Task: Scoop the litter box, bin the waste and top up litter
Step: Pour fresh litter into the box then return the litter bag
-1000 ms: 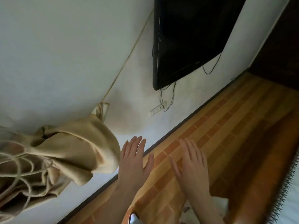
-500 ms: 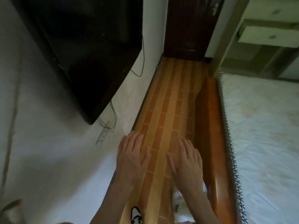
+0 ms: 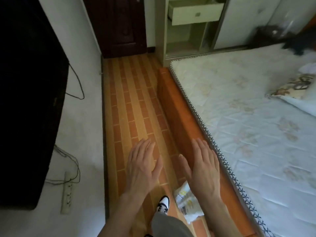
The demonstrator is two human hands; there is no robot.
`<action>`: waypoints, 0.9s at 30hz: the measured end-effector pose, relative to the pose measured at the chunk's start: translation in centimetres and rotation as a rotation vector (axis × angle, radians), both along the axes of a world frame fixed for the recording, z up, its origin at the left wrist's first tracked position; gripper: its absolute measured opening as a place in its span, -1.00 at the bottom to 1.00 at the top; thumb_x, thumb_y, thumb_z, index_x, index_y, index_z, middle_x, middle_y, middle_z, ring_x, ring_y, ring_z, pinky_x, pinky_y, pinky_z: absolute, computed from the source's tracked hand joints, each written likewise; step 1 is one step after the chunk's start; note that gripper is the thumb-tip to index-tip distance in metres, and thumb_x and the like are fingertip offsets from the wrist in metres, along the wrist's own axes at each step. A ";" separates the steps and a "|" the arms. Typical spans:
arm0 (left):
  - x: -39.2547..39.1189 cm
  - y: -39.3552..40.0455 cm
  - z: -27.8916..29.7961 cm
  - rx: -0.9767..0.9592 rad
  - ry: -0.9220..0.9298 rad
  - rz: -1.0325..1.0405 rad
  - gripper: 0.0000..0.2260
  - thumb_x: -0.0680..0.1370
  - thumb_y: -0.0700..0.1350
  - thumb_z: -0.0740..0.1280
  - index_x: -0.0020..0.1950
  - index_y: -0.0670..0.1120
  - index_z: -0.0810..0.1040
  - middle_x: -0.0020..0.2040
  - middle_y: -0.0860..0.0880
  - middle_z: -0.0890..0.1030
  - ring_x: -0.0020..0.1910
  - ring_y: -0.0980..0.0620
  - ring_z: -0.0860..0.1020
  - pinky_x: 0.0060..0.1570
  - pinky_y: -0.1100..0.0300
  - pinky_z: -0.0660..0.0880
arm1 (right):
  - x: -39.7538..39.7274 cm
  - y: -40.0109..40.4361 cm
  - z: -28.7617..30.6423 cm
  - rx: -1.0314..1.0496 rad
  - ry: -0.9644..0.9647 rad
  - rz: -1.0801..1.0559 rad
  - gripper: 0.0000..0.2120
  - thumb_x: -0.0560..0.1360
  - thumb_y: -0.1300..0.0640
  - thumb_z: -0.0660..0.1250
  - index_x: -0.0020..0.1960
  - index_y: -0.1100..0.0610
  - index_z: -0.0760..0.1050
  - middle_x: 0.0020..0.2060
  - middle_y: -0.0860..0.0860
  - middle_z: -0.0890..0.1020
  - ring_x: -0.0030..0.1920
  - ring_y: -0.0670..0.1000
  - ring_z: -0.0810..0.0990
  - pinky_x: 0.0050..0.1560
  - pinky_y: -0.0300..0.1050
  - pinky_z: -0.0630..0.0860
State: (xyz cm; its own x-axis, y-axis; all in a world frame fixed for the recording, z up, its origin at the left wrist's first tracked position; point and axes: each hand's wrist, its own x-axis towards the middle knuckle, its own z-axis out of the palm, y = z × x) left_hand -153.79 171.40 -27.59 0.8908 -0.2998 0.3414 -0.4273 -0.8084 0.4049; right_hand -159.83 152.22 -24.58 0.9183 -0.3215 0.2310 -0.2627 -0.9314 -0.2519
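My left hand [image 3: 142, 165] and my right hand [image 3: 201, 165] are both held out in front of me, palms down, fingers straight and empty, above a narrow strip of brick-patterned floor [image 3: 130, 103]. A white printed bag [image 3: 187, 202] lies on the floor under my right forearm, beside the bed frame; what it holds cannot be told. No litter box, scoop or bin shows in the head view.
A wooden bed frame [image 3: 177, 106] with a white mattress [image 3: 239, 117] fills the right. A black wall TV [image 3: 29, 100] with hanging cables and a power strip [image 3: 67, 197] is left. Ahead stand a dark door [image 3: 118, 26] and a wardrobe with an open drawer [image 3: 195, 12].
The view has swung right from the wall, tan cloth and TV to the walkway, door and bed. Both hands stay open and held out in front.
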 end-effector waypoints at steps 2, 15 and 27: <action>1.9 -0.9 -0.6 0.017 0.009 -0.061 -0.53 0.70 0.13 0.19 0.51 -0.12 0.47 0.48 -0.09 0.51 0.53 -0.04 0.40 0.46 -0.15 0.41 | 0.8 -0.9 -1.0 0.014 0.000 -0.062 -0.37 0.63 -0.26 0.14 0.55 0.12 0.32 0.51 0.05 0.40 0.57 0.07 0.25 0.57 0.02 0.11; 12.5 -9.0 -3.7 0.094 0.058 -0.386 -0.54 0.71 0.15 0.17 0.52 -0.08 0.45 0.50 -0.06 0.49 0.53 0.01 0.39 0.47 -0.15 0.41 | 4.4 -5.8 -6.9 0.199 -0.002 -0.480 -0.35 0.61 -0.26 0.10 0.54 0.12 0.32 0.50 0.07 0.42 0.50 0.10 0.36 0.48 0.14 0.33; 17.1 -17.0 -9.8 0.042 0.098 -0.803 -0.58 0.68 0.08 0.22 0.44 -0.13 0.52 0.45 -0.10 0.54 0.54 -0.05 0.39 0.58 -0.15 0.25 | 4.0 -6.5 -11.3 0.261 -0.015 -0.851 -0.38 0.62 -0.25 0.10 0.54 0.09 0.34 0.50 0.01 0.42 0.52 0.05 0.32 0.52 0.07 0.24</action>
State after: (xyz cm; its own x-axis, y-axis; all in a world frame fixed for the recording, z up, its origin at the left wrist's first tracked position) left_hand -136.69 154.41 -37.36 0.4236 -0.8716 0.2469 -0.8479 -0.2855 0.4467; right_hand -155.82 145.67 -35.89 0.3414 -0.9377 0.0646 -0.8348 -0.3341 -0.4377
